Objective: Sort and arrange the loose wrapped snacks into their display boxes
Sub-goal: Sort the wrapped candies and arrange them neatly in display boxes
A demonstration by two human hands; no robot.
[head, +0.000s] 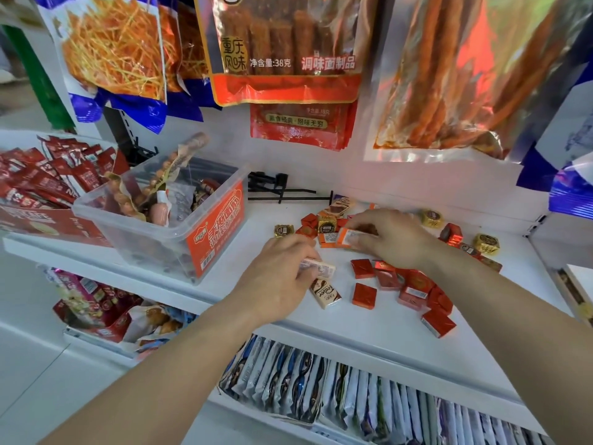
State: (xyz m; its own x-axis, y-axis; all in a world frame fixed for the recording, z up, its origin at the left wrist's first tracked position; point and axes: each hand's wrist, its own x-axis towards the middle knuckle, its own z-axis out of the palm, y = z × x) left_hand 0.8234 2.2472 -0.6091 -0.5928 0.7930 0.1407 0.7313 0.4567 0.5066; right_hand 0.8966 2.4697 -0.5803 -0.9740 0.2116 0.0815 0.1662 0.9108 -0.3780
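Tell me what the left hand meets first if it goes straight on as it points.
Probably the orange-wrapped snacks that the right hand pinches; the left hand holds a white-wrapped bar. Depth is unclear.

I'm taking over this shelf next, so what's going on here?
A person is sorting loose wrapped sweets scattered on a white shelf. The left hand holds a pale wrapped bar, while the right hand pinches an orange-wrapped piece. Red squares and gold-wrapped pieces lie loose around them. A clear tub of other snacks stands to the left.
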